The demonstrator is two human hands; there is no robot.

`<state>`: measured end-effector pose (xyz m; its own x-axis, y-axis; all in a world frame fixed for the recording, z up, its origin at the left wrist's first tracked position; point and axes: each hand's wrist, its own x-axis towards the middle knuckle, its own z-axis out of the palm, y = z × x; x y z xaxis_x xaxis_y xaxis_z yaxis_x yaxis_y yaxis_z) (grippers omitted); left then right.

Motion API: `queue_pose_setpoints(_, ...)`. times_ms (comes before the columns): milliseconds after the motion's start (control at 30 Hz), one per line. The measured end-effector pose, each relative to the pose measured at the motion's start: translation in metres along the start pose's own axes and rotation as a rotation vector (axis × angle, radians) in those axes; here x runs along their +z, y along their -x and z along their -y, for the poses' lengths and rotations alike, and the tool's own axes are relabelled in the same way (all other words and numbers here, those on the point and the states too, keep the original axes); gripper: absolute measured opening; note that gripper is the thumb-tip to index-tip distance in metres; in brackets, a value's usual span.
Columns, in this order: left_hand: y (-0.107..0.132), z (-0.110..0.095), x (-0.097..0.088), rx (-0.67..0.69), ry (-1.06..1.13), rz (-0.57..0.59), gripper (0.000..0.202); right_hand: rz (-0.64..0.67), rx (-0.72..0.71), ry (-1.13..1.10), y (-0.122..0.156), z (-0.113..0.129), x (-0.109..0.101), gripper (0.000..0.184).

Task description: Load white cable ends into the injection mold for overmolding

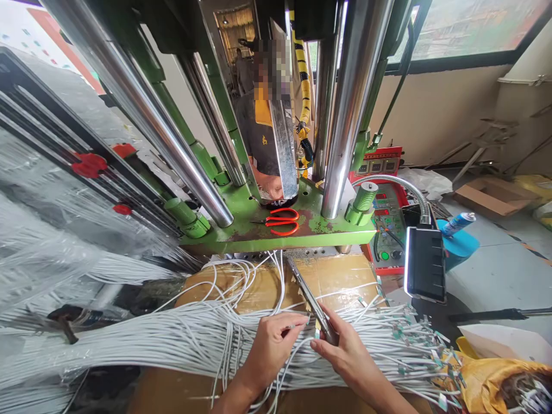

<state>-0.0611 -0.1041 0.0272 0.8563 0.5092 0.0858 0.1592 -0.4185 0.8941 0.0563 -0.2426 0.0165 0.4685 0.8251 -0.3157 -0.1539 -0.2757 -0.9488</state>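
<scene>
Fingers (321, 349) of the right hand (351, 351) grip the near end of a metal bar (311, 300), while the left hand's (269, 339) thumb and forefinger pinch a small piece (291, 326), its kind unclear. White cables (164, 339) sprawl across a brown surface (336, 282) below a green press (233, 230), where orange-handled scissors (276, 222) lie. At right stand a red control panel (399, 215) and, on the floor, a box (494, 195). The bar slants forward from between right thumb and fingers, just beside the left fingertips.
</scene>
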Motion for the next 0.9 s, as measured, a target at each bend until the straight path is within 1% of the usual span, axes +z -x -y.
queue_pose_setpoints(133,0.004,0.012,0.005,0.280,-0.201,-0.073,0.034,-0.002,0.001,-0.001,-0.001,0.001,-0.001,0.069)
queue_pose_setpoints(233,0.007,0.020,0.007,0.422,-0.305,-0.099,0.040,0.002,-0.001,-0.002,-0.001,0.002,-0.002,0.068)
queue_pose_setpoints(300,0.007,0.022,0.006,0.464,-0.347,-0.095,0.042,0.008,-0.011,-0.002,-0.002,0.002,-0.002,0.067)
queue_pose_setpoints(433,0.008,0.020,0.003,0.499,-0.388,-0.074,0.045,0.025,-0.014,-0.004,-0.002,0.000,-0.003,0.063)
queue_pose_setpoints(533,0.008,0.021,0.003,0.506,-0.394,-0.079,0.047,0.031,-0.030,-0.022,-0.002,0.001,-0.002,0.059)
queue_pose_setpoints(633,0.007,0.023,0.007,0.504,-0.366,-0.078,0.049,0.030,-0.047,0.007,-0.001,0.002,-0.002,0.056)
queue_pose_setpoints(667,0.006,0.022,0.008,0.483,-0.335,-0.079,0.048,0.034,-0.055,0.022,0.000,0.003,-0.002,0.055)
queue_pose_setpoints(700,0.004,0.021,0.008,0.428,-0.288,-0.078,0.045,0.038,-0.059,0.033,0.000,0.002,-0.002,0.054)
queue_pose_setpoints(733,0.002,0.019,0.007,0.334,-0.226,-0.070,0.039,0.041,-0.056,0.038,0.000,0.002,-0.002,0.055)
queue_pose_setpoints(767,0.000,0.016,0.005,0.209,-0.155,-0.052,0.032,0.040,-0.048,0.032,-0.001,0.000,-0.002,0.056)
queue_pose_setpoints(833,-0.003,0.012,-0.004,-0.056,-0.002,0.034,0.018,0.034,-0.022,0.002,-0.002,-0.003,-0.002,0.063)
queue_pose_setpoints(867,-0.004,0.010,-0.009,-0.162,0.084,0.086,0.014,0.030,-0.013,-0.012,-0.003,-0.005,-0.002,0.066)
queue_pose_setpoints(900,-0.004,0.010,-0.015,-0.238,0.176,0.129,0.020,0.022,-0.005,-0.020,-0.004,-0.006,-0.002,0.068)
